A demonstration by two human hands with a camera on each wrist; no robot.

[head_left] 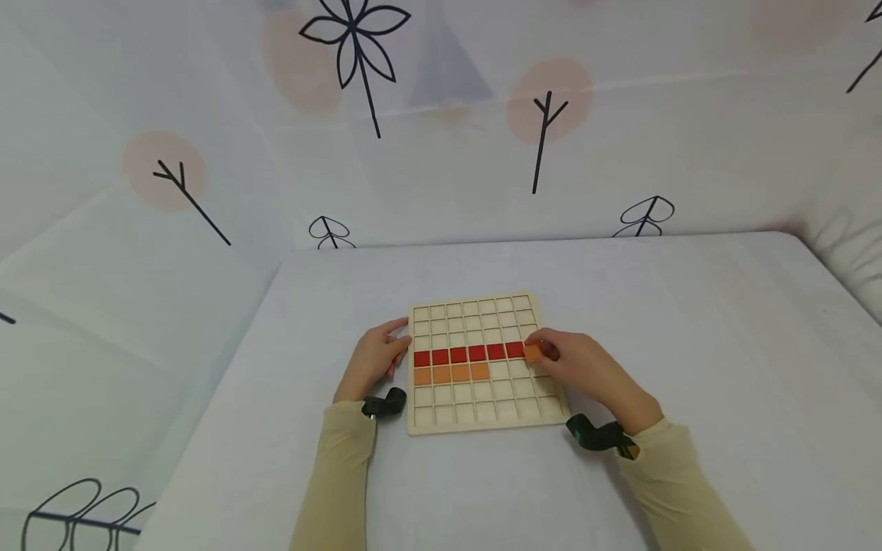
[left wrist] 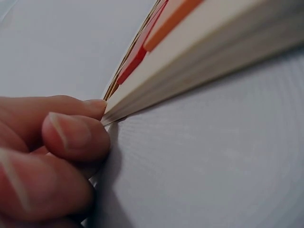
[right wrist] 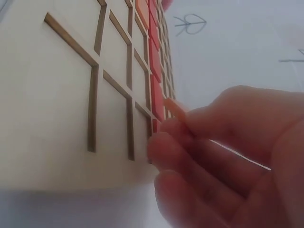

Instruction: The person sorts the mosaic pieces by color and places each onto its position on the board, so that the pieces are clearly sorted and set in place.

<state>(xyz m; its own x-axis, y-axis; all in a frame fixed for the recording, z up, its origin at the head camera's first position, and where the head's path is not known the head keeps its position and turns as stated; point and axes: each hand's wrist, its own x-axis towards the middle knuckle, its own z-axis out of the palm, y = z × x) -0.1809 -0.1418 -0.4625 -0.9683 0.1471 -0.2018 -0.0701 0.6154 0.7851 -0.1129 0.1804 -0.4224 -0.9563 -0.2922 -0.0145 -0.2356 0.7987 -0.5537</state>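
Note:
A pale wooden grid board (head_left: 482,428) lies on the white table. Several red tiles (head_left: 477,353) form a row across its middle; several orange tiles (head_left: 451,373) fill the left part of the row just nearer. My right hand (head_left: 586,367) pinches one orange tile (head_left: 532,353) between thumb and fingers, tilted above the right end of the red row. The right wrist view shows this orange tile (right wrist: 175,110) edge-on at the fingertips. My left hand (head_left: 375,356) rests at the board's left side, its fingertips (left wrist: 95,107) touching the edge. Its palm is hidden.
The white-covered table (head_left: 689,306) extends around the board. Behind it hangs a pale cloth (head_left: 468,176) printed with plant drawings. A dark wrist camera (head_left: 596,435) sits on the right wrist, close to the board's near right corner, and another camera (head_left: 386,402) on the left wrist.

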